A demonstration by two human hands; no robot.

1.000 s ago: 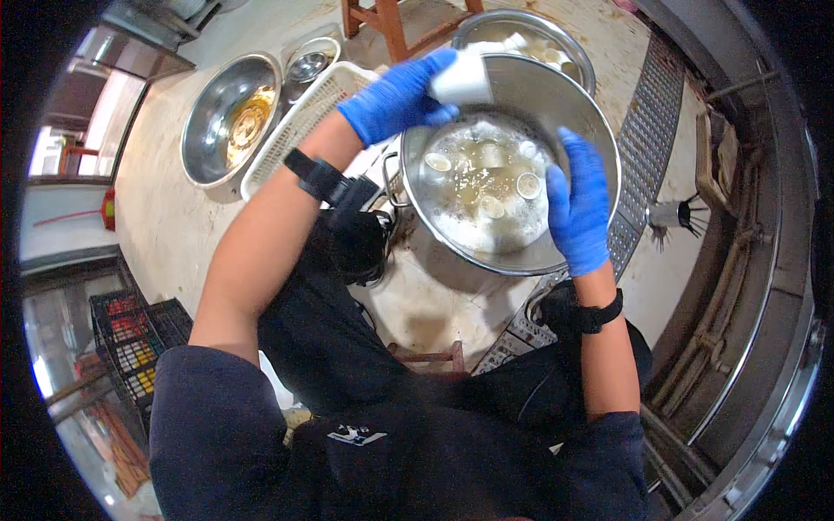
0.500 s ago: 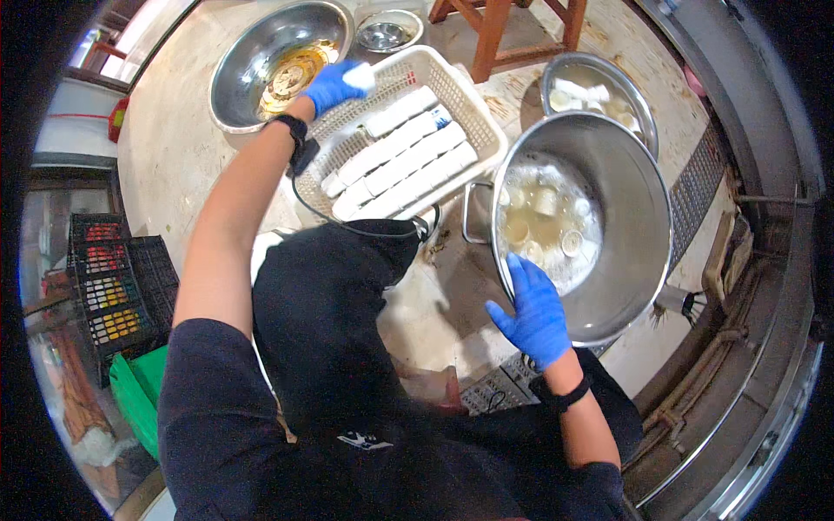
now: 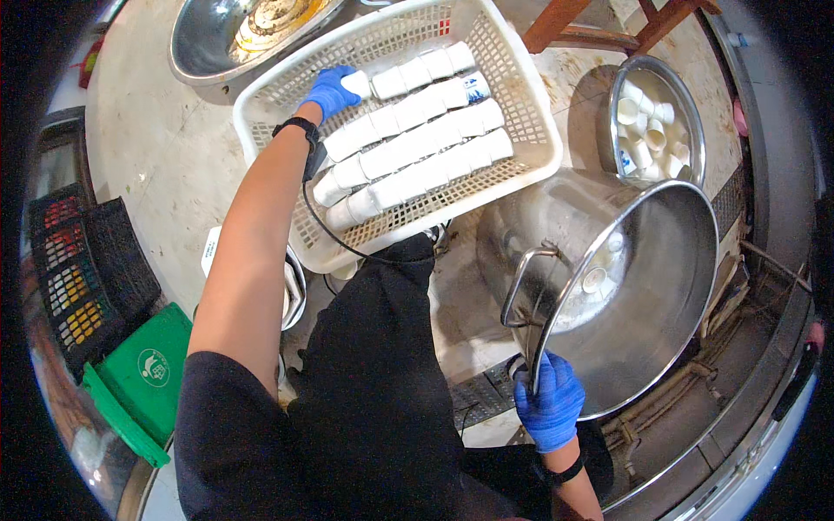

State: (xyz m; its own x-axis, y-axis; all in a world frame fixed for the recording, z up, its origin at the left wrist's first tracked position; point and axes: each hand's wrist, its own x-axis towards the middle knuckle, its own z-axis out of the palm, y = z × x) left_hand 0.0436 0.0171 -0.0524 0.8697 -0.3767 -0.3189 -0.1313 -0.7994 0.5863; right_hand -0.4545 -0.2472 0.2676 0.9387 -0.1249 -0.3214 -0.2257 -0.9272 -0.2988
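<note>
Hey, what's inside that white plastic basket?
Four rows of white cups lie in the basket, the left hand gripping one. The basket's bottom beneath the rows is covered.

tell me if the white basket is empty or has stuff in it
Partly full: rows of nested white cups lie on their sides in the white basket, with bare mesh showing.

White cups (image 3: 408, 111) in slanting rows

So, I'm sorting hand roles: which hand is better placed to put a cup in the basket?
Probably the left hand: it holds a white cup beside a row of cups in the basket. The right hand grasps the steel pot by its rim.
</note>
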